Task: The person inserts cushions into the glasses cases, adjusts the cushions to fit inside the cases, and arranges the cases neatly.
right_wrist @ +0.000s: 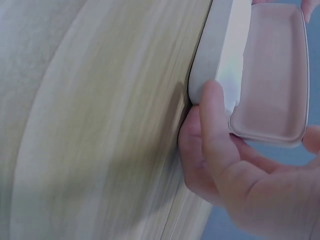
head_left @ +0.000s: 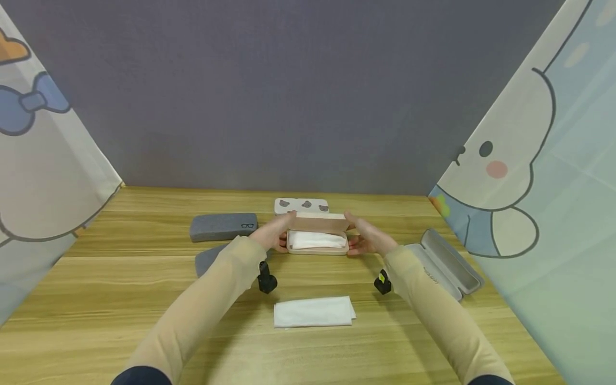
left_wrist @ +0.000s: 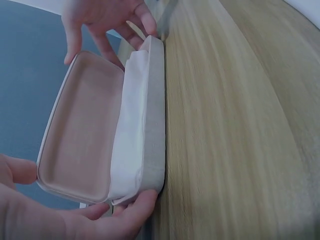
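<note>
An open glasses case (head_left: 318,251) with a cream shell and pink lining stands on the table, a folded white cloth (head_left: 317,240) inside its base. Its raised lid (left_wrist: 82,130) leans back from the base. My left hand (head_left: 270,233) holds the case's left end, thumb at the lid's edge and fingers on the base. At the other end, my right hand (head_left: 369,238) holds it likewise, fingers (right_wrist: 212,105) curled about the base's corner and thumb by the lid's edge. A second folded white cloth (head_left: 314,312) lies nearer me on the table.
Left of the hands lie a grey glasses case (head_left: 218,227) and a second grey case (head_left: 206,261), partly covered by my left arm. A white case with bear faces (head_left: 302,205) sits behind. An open grey case (head_left: 452,262) is at the right, beside my forearm.
</note>
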{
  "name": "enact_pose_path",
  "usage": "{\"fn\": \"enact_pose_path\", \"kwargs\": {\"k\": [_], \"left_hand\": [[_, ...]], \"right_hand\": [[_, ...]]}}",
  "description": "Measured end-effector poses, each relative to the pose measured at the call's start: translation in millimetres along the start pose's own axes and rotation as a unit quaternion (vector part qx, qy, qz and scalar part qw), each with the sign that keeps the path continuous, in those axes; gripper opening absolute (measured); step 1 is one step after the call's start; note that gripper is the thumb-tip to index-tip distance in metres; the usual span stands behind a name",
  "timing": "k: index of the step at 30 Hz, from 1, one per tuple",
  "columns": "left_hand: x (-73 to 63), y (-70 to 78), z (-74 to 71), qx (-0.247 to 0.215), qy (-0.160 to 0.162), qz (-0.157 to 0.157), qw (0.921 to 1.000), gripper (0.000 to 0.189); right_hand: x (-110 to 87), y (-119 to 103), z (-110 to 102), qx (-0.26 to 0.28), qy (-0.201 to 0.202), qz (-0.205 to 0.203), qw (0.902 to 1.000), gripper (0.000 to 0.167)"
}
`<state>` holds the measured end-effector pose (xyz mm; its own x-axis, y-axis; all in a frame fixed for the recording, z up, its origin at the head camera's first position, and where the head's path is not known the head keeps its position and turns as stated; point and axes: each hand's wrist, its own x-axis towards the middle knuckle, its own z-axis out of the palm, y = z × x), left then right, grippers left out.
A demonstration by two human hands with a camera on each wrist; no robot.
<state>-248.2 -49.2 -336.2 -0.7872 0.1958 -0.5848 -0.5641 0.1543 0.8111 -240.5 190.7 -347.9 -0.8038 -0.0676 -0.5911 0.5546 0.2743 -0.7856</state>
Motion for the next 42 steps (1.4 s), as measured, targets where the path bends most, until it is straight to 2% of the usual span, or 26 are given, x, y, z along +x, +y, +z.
{"fn": "enact_pose_path", "kwargs": {"k": [12,26,37,42], "left_hand": [[4.1,-3.7,-5.2,0.049,-0.005,0.017,0.9986,0.066],[3.6,-5.0,-7.5,0.103,-0.023,0.04,0.9936,0.063],[2.8,-8.2,-14.2,0.104,-0.045,0.051,0.9922,0.076],[0.8,-9.3,-14.3,0.102,-0.044,0.05,0.9925,0.077]], "right_hand": [[-1.5,2,-6,0.014,-0.021,-0.011,0.9996,0.075],[-5.9,3,-8,-0.009,-0.044,-0.025,0.9987,0.076],[-2.5,8,-14,-0.001,-0.079,-0.035,0.9963,0.077],[-4.2,9,-15,0.012,-0.094,-0.044,0.9945,0.078]]}}
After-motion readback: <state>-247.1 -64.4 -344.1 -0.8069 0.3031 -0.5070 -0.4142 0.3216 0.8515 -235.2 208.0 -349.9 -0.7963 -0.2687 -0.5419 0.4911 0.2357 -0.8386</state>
